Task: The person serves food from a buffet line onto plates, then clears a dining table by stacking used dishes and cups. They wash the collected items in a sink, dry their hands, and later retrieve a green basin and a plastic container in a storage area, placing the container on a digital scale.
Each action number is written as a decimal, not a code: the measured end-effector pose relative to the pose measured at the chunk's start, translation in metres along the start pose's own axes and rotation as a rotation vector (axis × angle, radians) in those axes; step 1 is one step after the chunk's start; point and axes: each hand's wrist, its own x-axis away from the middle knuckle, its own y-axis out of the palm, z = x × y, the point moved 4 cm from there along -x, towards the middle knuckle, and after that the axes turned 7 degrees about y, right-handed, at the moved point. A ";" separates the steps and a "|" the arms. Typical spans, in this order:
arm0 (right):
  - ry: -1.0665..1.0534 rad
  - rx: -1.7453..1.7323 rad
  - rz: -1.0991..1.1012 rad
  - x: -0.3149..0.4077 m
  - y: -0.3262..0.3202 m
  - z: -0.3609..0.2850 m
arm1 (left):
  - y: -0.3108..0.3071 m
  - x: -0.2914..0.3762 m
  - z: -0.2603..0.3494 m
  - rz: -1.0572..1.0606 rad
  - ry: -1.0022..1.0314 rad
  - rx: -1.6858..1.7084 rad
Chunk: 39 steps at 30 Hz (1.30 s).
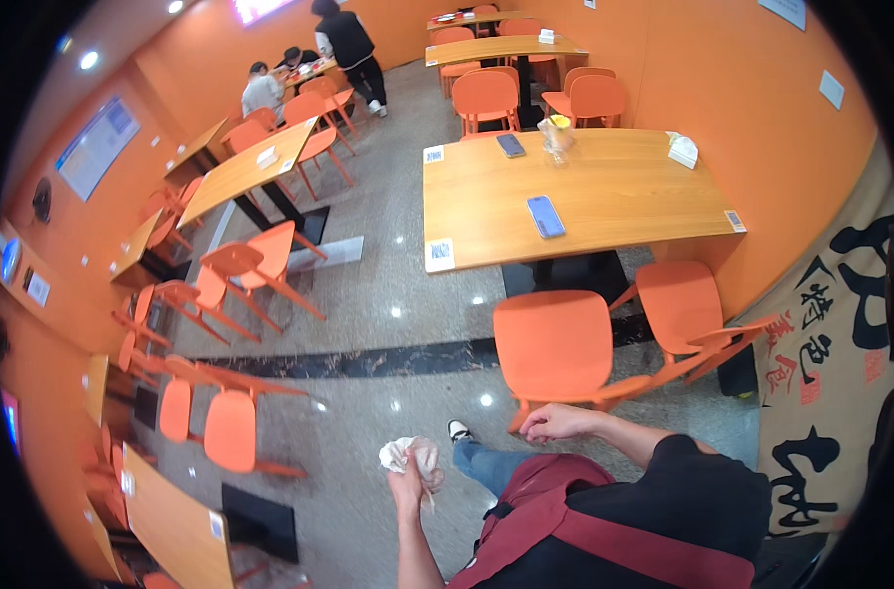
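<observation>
My left hand (405,484) grips a crumpled whitish cloth or tissue wad (394,454) over the grey floor. Loosely curled, my right hand (562,423) hangs beside the back of an orange chair (554,344); nothing shows in it, and its palm side is hidden. Beyond the chair stands a wood-topped table (631,202). On it lie a blue-looking phone (545,216) and a darker phone (511,146). A cup with yellow contents (559,125), wrapped in clear plastic, stands near the far edge. A white tissue box (683,152) sits at the wall side.
Another orange chair (679,305) stands by the wall, near a hanging cloth banner (808,442) with writing. More tables (248,173) and orange chairs (230,431) line the left. At the far end, a standing person (348,48) is beside two seated people at a table.
</observation>
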 end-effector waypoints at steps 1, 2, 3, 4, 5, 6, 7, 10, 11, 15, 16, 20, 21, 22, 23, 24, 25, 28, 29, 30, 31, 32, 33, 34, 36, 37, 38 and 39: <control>0.006 -0.162 0.004 -0.028 -0.008 -0.023 | -0.001 -0.039 -0.004 -0.020 -0.078 -0.058; -0.019 -0.333 -0.015 -0.057 -0.010 -0.050 | -0.011 -0.071 -0.006 -0.042 -0.077 -0.111; 0.019 -0.277 0.006 -0.093 -0.019 -0.083 | -0.016 -0.113 -0.006 -0.056 -0.050 -0.167; 0.039 -0.235 0.009 -0.124 -0.019 -0.117 | -0.025 -0.144 -0.007 -0.020 0.000 -0.118; 0.098 -0.165 0.018 -0.154 -0.020 -0.152 | -0.042 -0.177 -0.018 -0.039 -0.164 -0.160; -0.112 0.041 0.040 -0.182 -0.021 -0.201 | -0.060 -0.206 -0.031 -0.065 -0.336 -0.207; -0.212 0.338 0.065 -0.209 -0.021 -0.247 | -0.079 -0.234 -0.035 -0.037 -0.196 -0.367; -0.576 0.370 -0.052 -0.268 -0.027 -0.374 | -0.143 -0.321 -0.077 0.001 -0.199 -0.611; -0.626 0.413 -0.057 -0.290 -0.028 -0.410 | -0.164 -0.345 -0.101 0.023 -0.278 -0.638; -0.772 0.521 -0.087 -0.386 -0.076 -0.495 | -0.202 -0.454 -0.183 -0.128 -0.474 -0.859; -0.754 0.602 -0.111 -0.413 -0.099 -0.503 | -0.199 -0.492 -0.192 -0.163 -0.427 -0.806; -0.217 0.750 0.005 -0.505 -0.226 -0.515 | -0.147 -0.687 -0.164 -0.428 -0.540 -0.992; -0.200 0.661 0.096 -0.515 -0.265 -0.520 | -0.114 -0.746 -0.135 -0.449 -0.305 -0.918; -0.203 0.502 0.217 -0.523 -0.304 -0.525 | -0.080 -0.800 -0.107 -0.516 -0.239 -0.904; -0.158 0.355 0.332 -0.530 -0.344 -0.527 | -0.038 -0.866 -0.075 -0.592 -0.182 -0.894; -0.166 0.201 0.436 -0.533 -0.383 -0.528 | 0.004 -0.921 -0.039 -0.505 -0.102 -0.900; -0.175 0.059 0.538 -0.537 -0.424 -0.529 | 0.050 -0.977 0.001 -0.481 0.052 -0.799; 0.008 -0.320 0.810 -0.563 -0.530 -0.526 | 0.193 -1.125 0.106 -0.465 0.108 -0.843; -0.023 -0.559 0.856 -0.576 -0.562 -0.529 | 0.241 -1.167 0.143 -0.449 0.173 -0.754; 0.005 -0.792 0.903 -0.589 -0.599 -0.531 | 0.284 -1.199 0.177 -0.445 0.229 -0.618; -0.067 -0.895 0.872 -0.604 -0.631 -0.543 | 0.324 -1.231 0.210 -0.437 0.238 -0.506; -0.091 -0.995 0.848 -0.624 -0.668 -0.562 | 0.359 -1.253 0.244 -0.433 0.232 -0.311; -0.058 -1.105 0.847 -0.648 -0.705 -0.582 | 0.391 -1.277 0.282 -0.414 0.269 -0.129; -0.111 -1.121 0.780 -0.675 -0.741 -0.612 | 0.416 -1.299 0.316 -0.423 0.276 -0.141; -0.140 -1.162 0.691 -0.736 -0.809 -0.674 | 0.461 -1.336 0.380 -0.507 0.213 -0.128; -0.122 -1.220 0.476 -0.771 -0.838 -0.705 | 0.481 -1.353 0.407 -0.606 0.172 -0.153; -0.222 -1.260 0.182 -0.802 -0.867 -0.738 | 0.501 -1.367 0.433 -0.775 0.154 -0.087; -0.187 -1.344 0.124 -0.833 -0.897 -0.759 | 0.521 -1.379 0.467 -0.855 0.466 0.000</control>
